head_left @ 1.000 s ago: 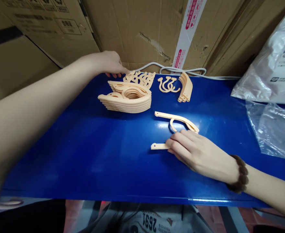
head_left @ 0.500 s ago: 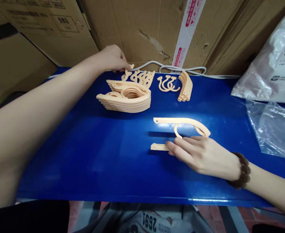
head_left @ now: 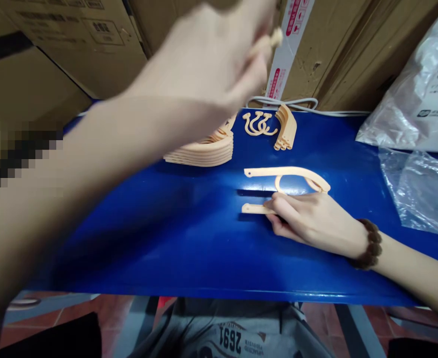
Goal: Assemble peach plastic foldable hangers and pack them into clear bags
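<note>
Behind our forearm, partly hidden, a stack of nested hanger frames (head_left: pixel 204 156) is sitting on the blue table (head_left: pixel 174 238). Above it we are holding up our left hand (head_left: pixel 228 59), blurred, its fingers pinching a small beige piece (head_left: pixel 276 38) that we are taking for a hook. Further right, loose beige hooks (head_left: pixel 256 124) are lying beside a bundle of curved hanger arms (head_left: pixel 286 128). Nearer us, a single hanger frame (head_left: pixel 289 171) is lying on or just above the tabletop, its holed ends pointing left; our right hand (head_left: pixel 308 215) is pinching its nearer bar, with fingers bent across the middle. We are judging it light, stiff, smooth plastic, likely prone to sliding, its thin loop perhaps the most fragile part. The solid bars are looking like the safest hold, leaving the holed ends free. At far right, a plastic bag (head_left: pixel 415 107) is standing.
</note>
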A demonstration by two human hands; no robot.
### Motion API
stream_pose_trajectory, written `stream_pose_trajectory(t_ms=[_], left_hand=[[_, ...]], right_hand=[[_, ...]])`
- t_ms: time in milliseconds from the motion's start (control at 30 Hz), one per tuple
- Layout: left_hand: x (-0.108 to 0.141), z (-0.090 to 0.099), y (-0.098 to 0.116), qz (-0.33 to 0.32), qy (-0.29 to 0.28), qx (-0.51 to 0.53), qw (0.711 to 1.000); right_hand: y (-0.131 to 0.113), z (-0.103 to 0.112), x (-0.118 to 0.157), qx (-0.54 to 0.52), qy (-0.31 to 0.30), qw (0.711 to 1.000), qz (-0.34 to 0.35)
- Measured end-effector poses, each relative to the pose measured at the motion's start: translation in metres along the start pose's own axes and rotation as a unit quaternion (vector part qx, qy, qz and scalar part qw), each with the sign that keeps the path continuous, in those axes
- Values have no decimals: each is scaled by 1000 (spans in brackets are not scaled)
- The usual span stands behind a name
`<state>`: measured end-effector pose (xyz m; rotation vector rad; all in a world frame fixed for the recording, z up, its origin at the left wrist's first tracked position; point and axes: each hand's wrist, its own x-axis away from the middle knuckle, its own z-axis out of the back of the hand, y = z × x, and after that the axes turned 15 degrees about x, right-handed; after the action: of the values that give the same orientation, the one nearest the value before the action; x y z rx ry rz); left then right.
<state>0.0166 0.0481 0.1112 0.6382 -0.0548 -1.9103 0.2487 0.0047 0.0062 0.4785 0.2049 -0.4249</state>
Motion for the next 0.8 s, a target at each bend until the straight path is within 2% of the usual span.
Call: stream_pose_trajectory(t_ms=[67,133,267,400,533,633,800], left_hand=[[23,-8,14,-34,-77,14,996],[44,-19,18,-38,-133,3,990],[72,-43,8,-96,-132,-7,987],[85,-61,-7,-72,-156,30,985],[88,-67,-17,-44,-190,117,974],[90,-68,-20,-45,-218,133,966],[91,-69,-25,-64,-209,151,964]], right_hand=[[1,0,0,-1,-10,1000,-27],[2,-1,-1,14,-14,999,-46],[3,-2,0,29,-34,997,-62],[3,-2,1,21,-34,998,-54],[5,-2,-1,22,-9,999,-33],[5,-3,-2,20,-5,999,-32],[4,-3,0,2,-24,999,-39]])
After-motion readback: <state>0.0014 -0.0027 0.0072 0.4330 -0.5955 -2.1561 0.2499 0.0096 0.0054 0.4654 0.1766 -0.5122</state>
